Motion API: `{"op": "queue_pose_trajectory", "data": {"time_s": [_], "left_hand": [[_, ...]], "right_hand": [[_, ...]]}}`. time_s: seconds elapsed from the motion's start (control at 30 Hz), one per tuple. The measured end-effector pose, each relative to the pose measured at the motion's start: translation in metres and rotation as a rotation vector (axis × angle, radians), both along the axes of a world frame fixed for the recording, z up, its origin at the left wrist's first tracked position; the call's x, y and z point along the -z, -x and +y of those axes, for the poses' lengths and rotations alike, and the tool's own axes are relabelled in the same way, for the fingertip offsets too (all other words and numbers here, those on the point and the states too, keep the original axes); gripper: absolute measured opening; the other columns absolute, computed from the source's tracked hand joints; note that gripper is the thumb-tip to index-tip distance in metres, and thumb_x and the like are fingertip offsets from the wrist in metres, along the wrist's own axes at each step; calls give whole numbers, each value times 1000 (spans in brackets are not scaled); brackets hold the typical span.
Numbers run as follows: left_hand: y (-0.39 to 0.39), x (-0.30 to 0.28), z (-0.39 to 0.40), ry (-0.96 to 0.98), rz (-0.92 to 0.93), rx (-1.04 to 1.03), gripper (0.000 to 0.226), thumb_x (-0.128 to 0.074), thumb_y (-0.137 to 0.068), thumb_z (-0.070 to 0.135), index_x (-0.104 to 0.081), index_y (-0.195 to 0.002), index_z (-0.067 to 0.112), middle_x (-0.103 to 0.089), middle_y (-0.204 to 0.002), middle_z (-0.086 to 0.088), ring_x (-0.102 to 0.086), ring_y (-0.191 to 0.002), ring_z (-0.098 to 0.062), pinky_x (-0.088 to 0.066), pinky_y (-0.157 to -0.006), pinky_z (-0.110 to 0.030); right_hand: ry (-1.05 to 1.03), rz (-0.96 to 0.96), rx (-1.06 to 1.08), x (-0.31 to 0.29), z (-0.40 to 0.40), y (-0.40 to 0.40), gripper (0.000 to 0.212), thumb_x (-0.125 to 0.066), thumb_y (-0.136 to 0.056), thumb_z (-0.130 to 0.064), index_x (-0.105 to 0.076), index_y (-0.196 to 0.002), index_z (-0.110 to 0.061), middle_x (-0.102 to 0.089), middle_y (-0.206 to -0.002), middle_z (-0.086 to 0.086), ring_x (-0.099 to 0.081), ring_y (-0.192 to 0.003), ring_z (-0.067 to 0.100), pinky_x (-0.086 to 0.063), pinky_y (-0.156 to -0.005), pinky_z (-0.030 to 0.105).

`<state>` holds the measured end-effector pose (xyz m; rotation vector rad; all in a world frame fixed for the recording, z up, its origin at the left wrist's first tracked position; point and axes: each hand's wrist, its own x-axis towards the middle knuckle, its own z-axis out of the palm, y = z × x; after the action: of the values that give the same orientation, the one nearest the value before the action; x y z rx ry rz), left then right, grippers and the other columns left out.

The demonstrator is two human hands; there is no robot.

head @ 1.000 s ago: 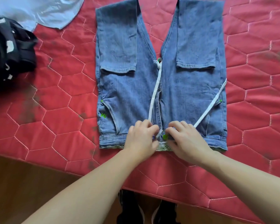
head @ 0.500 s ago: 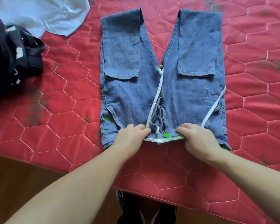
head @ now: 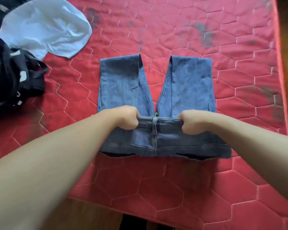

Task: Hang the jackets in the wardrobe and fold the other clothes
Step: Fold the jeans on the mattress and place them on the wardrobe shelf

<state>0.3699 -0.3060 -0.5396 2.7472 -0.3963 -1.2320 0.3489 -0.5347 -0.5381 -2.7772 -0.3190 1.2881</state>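
Blue jeans [head: 120,83] lie on the red quilted mattress [head: 189,30], both legs folded back toward me. The waist end is turned over away from me, so the back of the waistband and a belt loop face up. My left hand [head: 125,117] grips the waistband's left part, and my right hand [head: 190,122] grips its right part, both with fingers curled under the denim edge. The drawstring is hidden under the fold; only a speck of green shows at the crotch.
A white garment [head: 45,30] lies at the far left of the mattress. A black garment with white marks [head: 12,77] is heaped at the left edge. The mattress's near edge runs below my forearms, with wooden floor beyond; its right edge lies at the far right.
Both hands lifted the waistband off the mattress and carried it away from me over the folded legs. The front of the jeans and the white drawstring are now covered.
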Motion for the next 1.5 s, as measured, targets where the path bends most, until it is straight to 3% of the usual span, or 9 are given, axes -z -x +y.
{"op": "queue_pose_trajectory", "data": {"time_s": [0.17,0.3,0.57,0.77,0.9,0.97,1.03,1.27,1.5], "left_hand": [[-8,61,8,-94,-500,-22,45,-53,-90,31,-44,-134,36,-48,-140,1,-43,-128,-27,-29,-103,-46],[39,91,6,176,-591,-44,53,-36,-95,54,-46,-142,34,-40,-153,0,-35,-140,-25,-17,-115,-54],[44,146,17,-54,-487,68,71,2,-84,72,6,-150,46,4,-164,7,8,-150,-26,6,-114,-63],[36,141,1,-105,-411,31,68,-12,-93,65,11,-151,40,17,-162,1,19,-147,-31,16,-108,-66],[48,114,-34,20,-503,86,77,-50,-88,35,-11,-154,35,-9,-163,-6,-14,-147,-33,-9,-113,-61],[53,102,-53,117,-630,127,68,-69,-70,35,-51,-136,35,-49,-143,-5,-53,-117,-28,-42,-95,-46],[61,96,-65,148,-640,147,54,-71,-68,42,-62,-121,33,-58,-128,-2,-59,-98,-25,-46,-80,-38],[80,122,-72,55,-312,131,80,-28,-90,72,1,-154,35,10,-163,5,-7,-142,-35,-12,-113,-46],[105,107,-55,0,-248,215,99,-55,-81,64,5,-154,35,18,-162,0,12,-149,-27,2,-119,-52]], "right_hand": [[143,-511,15,57,3,-9,54,-60,-79,-22,-42,-130,-23,-46,-136,8,-44,-126,29,-29,-103,48],[-143,-769,16,95,11,39,55,-55,-85,-36,-52,-137,-19,-43,-148,12,-41,-135,30,-23,-112,55],[-20,-580,-20,140,13,37,67,-25,-91,-61,-29,-151,-31,-26,-159,9,-24,-146,28,-19,-116,54],[9,-546,-39,141,17,28,67,-32,-94,-57,-23,-153,-27,-21,-160,12,-20,-147,30,-17,-117,54],[-71,-616,142,126,13,37,64,-65,-85,-36,-45,-144,-23,-37,-154,11,-34,-142,28,-23,-114,55],[-78,-650,276,121,3,48,61,-69,-80,-27,-51,-138,-19,-41,-151,12,-36,-140,28,-23,-113,54],[-74,-662,312,120,-7,62,59,-70,-79,-23,-54,-136,-16,-43,-149,13,-38,-139,28,-23,-113,54],[36,-645,239,121,-53,87,60,-62,-88,-40,-46,-144,-23,-35,-155,11,-33,-142,30,-21,-114,53],[-104,-676,1122,109,-68,135,89,-78,-73,-46,-34,-146,-18,-34,-149,15,-32,-136,32,-26,-111,46]]}}
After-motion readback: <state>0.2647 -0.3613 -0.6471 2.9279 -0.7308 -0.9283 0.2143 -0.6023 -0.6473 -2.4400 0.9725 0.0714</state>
